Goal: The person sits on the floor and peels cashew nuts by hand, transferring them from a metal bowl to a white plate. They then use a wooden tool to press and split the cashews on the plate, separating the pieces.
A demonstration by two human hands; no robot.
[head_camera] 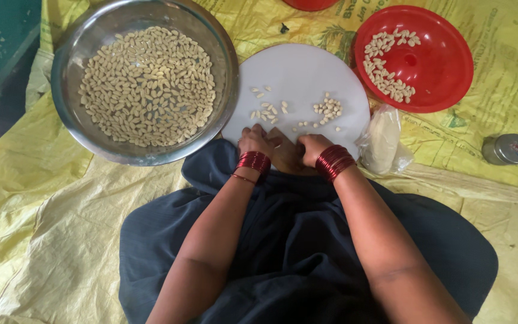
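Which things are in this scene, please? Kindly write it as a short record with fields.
left hand: rests on near edge of white round board, fingers curled
right hand: beside the left, on the same edge
on board: two small heaps of pale kernels
steel bowl: left of board, full of kernels
red plate: right of board, some kernels
plastic bag: beside right hand
small tin: far right
underlay: yellow sheet

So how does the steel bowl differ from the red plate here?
The steel bowl is deep, shiny metal and lies at upper left; the red plate is shallow plastic at upper right. The bowl's bottom is nearly covered with pale kernels, while the plate holds only a small curved cluster along its left side. Both are round, sit on the yellow sheet, and flank the white board.
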